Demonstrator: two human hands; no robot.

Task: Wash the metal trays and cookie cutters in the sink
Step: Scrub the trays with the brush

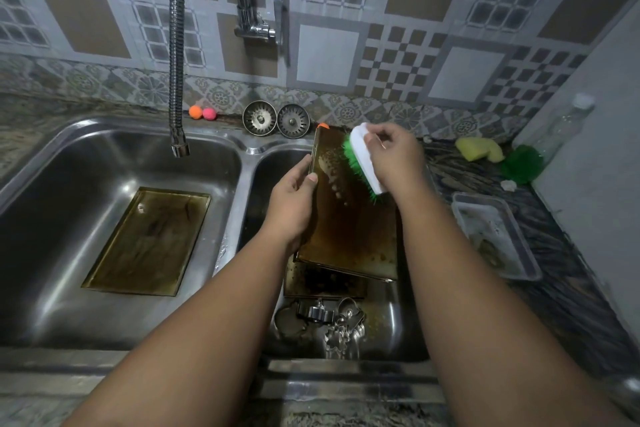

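- Over the right basin of the sink (247, 163), holding a stained metal tray (349, 218) tilted: near short edge down on a second tray (322, 282), far edge raised toward the rear rim, probably so suds drain and the face meets the bristles.
- Gripping that tray's left long edge with the left hand (294, 204), thumb over the rim and fingers curled behind; judged a bracing hold against the scrubbing push.
- Clasping a white-backed, green-bristled brush (363, 163) in the right hand (391, 156), fingers curled over its back, bristles pressed to the upper face beside a patch of foam.
- Lying flat on the left basin's floor, a third tray (149, 241), near the flexible faucet hose (176, 45); no running water visible.
- Heaped at the right basin's near end, just past the second tray, the cookie cutters (332, 319) — untouched, seemingly awaiting their turn.
- Propped on the sink's rear rim, two drain strainers (259, 118), with an orange ball (195, 112) and a pink ball (209, 113) beside them.
- Kept along the counter (467, 180) toward its right edge, within the right hand's reach: yellow sponge (479, 149), green scrubber (523, 163), clear bottle (568, 125), pale plastic container (495, 236).
- No brand, label or writing legible anywhere.
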